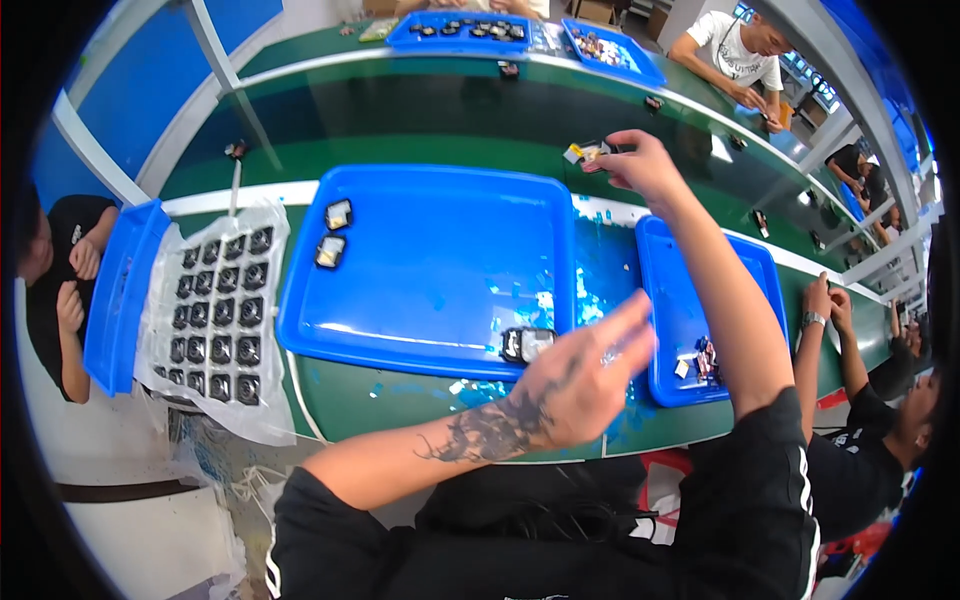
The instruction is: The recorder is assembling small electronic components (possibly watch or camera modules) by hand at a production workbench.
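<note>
My right hand (645, 168) reaches over the green belt, fingers closed on a small black electronic part (597, 158) with a yellow and pale patch. My left hand (585, 385) is over the near right corner of a large blue tray (430, 270), its fingers stretched out and slightly blurred. Just beside that hand, a black square part (520, 345) with a pale face lies in the tray. Two similar parts, one above (339, 214) and one below (330, 251), lie near the tray's left wall.
A smaller blue tray (665, 300) at right holds several small pieces. Blue film scraps (600, 270) litter the bench between the trays. At left stands a white tray (215, 310) with rows of black parts. Co-workers sit at left, far right and right; parts lie along the belt (420, 120).
</note>
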Demonstrator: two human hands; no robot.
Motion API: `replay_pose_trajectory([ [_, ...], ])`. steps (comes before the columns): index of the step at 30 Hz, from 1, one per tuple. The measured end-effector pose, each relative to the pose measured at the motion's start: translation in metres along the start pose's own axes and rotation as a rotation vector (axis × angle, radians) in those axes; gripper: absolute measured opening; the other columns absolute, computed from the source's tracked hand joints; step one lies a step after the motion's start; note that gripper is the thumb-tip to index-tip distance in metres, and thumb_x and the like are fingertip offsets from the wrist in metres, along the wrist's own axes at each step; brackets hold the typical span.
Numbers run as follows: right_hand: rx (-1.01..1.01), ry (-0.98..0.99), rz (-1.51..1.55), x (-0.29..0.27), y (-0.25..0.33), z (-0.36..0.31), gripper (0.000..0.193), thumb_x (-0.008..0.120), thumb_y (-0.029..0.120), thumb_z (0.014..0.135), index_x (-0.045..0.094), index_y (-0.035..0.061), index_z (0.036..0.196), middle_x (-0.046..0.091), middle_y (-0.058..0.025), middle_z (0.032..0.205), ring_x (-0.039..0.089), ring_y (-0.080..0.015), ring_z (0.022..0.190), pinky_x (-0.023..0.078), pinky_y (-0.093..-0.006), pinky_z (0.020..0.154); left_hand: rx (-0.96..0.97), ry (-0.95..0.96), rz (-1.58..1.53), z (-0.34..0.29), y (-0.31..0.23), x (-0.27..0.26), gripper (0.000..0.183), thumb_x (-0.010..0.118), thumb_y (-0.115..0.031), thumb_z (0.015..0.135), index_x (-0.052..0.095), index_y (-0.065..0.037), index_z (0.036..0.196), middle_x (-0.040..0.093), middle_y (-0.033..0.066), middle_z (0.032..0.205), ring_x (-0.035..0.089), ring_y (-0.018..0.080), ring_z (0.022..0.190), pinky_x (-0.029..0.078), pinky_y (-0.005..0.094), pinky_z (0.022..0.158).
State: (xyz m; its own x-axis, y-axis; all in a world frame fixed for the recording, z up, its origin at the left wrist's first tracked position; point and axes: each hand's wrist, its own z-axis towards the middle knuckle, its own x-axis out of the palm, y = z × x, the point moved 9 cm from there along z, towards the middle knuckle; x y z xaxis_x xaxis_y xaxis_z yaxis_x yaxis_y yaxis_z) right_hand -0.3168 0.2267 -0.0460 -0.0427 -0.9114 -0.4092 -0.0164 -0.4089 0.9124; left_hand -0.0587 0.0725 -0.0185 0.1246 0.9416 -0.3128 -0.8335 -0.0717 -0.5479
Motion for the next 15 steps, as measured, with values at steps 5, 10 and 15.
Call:
replay_pose_trajectory([
  [5,0.105,-0.012,-0.383,0.035,-0.049,0.054,0.064,0.095,0.021,0.053,0.063,-0.0005,0.104,0.065,-0.0131,0.093,0.065,-0.0222,0.082,0.053,-0.0325,0.069,0.473,0.072,0.192,-0.016,-0.045,0.018,0.067,0.062,0.007,0.074,0.043,-0.014,0.134,0.057,0.0222,0.128,0.062,0.0289,0.111,0.056,0.042,0.088],
  [10,-0.129,-0.042,-0.759,0.041,0.005,0.048,0.045,0.083,0.025,0.068,0.067,0.0033,0.104,0.069,-0.0148,0.101,0.067,-0.0299,0.095,0.053,-0.0403,0.083,0.439,0.124,0.166,-0.02,-0.044,0.017,0.06,0.059,0.0,0.08,0.043,-0.017,0.135,0.058,0.023,0.128,0.062,0.0293,0.111,0.054,0.0432,0.091],
  [15,-0.622,0.307,-0.524,0.171,0.115,-0.035,0.016,0.064,0.017,0.082,0.072,0.0068,0.091,0.071,-0.0158,0.09,0.068,-0.0335,0.088,0.054,-0.0423,0.08,0.518,0.042,0.004,-0.021,-0.054,0.006,0.044,0.062,-0.009,0.088,0.046,-0.012,0.129,0.059,0.025,0.123,0.063,0.0309,0.105,0.054,0.0438,0.09],
])
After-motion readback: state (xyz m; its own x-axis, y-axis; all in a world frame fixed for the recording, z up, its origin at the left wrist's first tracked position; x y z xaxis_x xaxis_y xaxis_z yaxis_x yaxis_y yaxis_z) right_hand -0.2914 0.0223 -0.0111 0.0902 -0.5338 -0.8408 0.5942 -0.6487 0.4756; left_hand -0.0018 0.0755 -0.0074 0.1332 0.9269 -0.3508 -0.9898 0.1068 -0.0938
